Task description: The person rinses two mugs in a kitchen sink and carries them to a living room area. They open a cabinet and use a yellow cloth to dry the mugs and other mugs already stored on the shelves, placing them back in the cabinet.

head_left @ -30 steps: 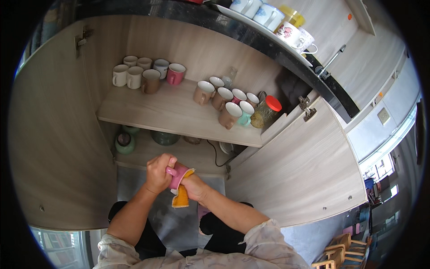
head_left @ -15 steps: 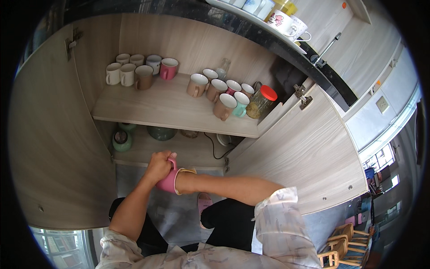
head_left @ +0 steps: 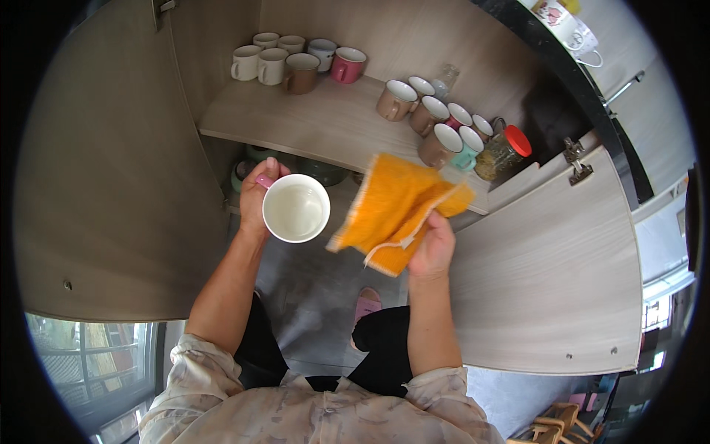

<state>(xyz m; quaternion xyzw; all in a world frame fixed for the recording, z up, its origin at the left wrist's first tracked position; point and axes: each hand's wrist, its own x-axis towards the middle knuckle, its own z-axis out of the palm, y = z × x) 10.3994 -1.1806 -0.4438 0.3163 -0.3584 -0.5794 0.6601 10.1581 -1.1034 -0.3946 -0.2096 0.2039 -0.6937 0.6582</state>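
Observation:
My left hand (head_left: pixel 253 209) is closed round the handle of a pink mug (head_left: pixel 297 210). The mug is tipped so that its bare white inside faces me. An orange cloth (head_left: pixel 392 211) hangs spread and partly folded from my right hand (head_left: pixel 435 250), which pinches it along one edge. Cloth and mug are apart, side by side in front of the cabinet shelf (head_left: pixel 310 122).
White, brown and pink mugs (head_left: pixel 302 72) stand at the shelf's left. More mugs (head_left: pixel 441 144) and a red-lidded jar (head_left: pixel 503 152) are at its right. Open cabinet doors flank me, left (head_left: pixel 111 185) and right (head_left: pixel 547 274). Below the shelf sits a dark bowl (head_left: pixel 323 170).
My right hand has come out of the mug and moved right with the orange cloth. The mug has risen and turned its mouth toward me. My view has shifted too.

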